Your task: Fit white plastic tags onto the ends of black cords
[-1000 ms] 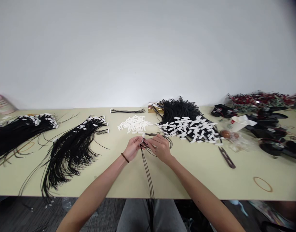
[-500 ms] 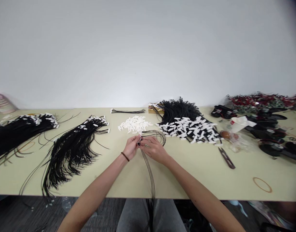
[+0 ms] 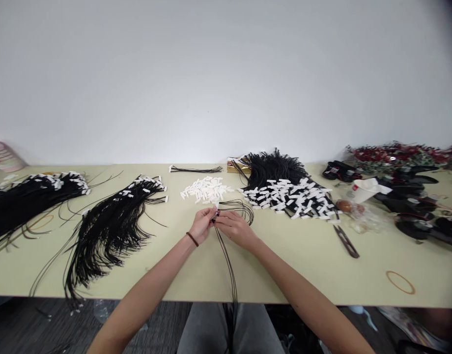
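Just in front of a heap of loose white connectors (image 3: 206, 189), my two hands meet over the table. My left hand (image 3: 203, 223) is closed in a pinch on a white connector (image 3: 216, 203), most of which the fingers hide. Beside it, my right hand (image 3: 233, 227) pinches thin black wires at the connector's end; the exact contact is too small to make out. Some black wires (image 3: 244, 210) loop out to the right behind my right hand. Other black wires (image 3: 229, 265) hang down over the table edge between my legs.
A pile of black wires with white connectors (image 3: 292, 196) lies to the right, other wire bundles (image 3: 108, 231) to the left. Thread snips (image 3: 346, 242), a rubber band (image 3: 400, 282), a paper cup (image 3: 362, 191) and black parts (image 3: 406, 196) are farther right.
Both hands stay almost in place, fingers shifting slightly at the connector. The piles around them look unchanged.
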`<state>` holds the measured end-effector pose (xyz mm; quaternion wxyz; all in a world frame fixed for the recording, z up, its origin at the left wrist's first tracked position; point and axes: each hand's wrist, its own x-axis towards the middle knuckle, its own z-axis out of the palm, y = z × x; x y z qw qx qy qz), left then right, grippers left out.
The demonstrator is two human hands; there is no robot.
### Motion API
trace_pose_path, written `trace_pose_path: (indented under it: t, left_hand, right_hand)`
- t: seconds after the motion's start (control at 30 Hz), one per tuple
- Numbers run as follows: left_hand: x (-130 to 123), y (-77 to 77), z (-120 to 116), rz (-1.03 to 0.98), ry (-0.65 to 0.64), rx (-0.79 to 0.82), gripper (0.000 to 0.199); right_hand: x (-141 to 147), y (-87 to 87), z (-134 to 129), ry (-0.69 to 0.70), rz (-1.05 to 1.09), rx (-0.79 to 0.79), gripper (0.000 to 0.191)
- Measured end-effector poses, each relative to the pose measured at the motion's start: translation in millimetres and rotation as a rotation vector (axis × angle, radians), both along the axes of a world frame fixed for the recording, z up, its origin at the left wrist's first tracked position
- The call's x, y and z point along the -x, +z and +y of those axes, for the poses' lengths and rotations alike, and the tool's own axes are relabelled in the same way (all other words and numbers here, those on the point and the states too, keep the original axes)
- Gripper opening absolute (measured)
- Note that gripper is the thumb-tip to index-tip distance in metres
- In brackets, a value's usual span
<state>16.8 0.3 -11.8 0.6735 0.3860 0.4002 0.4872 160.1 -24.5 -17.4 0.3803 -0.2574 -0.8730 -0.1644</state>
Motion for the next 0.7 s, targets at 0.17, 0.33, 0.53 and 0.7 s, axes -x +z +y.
trace_pose_path:
  t: [0.17,0.33,0.53,0.7]
  left_hand:
    - [0,1.2,-1,0.018,0.008,0.010,0.037]
    - [1,2.2,-1,0.024,0.010,0.017,0.037]
    - [1,-0.2,0,0.018,0.006,0.017,0.037]
    - [3,-1.8,2,-0.011,0.009,0.017,0.035]
  right_hand:
    - [0,0.4,-1,0.006,-0.024,-0.033,0.017]
    - [-1,-2.5,0,0.006,-0.039,-0.028,0.018]
    - [2,-8.6,2,0.023,0.032,0.035,0.020]
    - [4,2.4,-2,0.124,0.387,0.397,0.017]
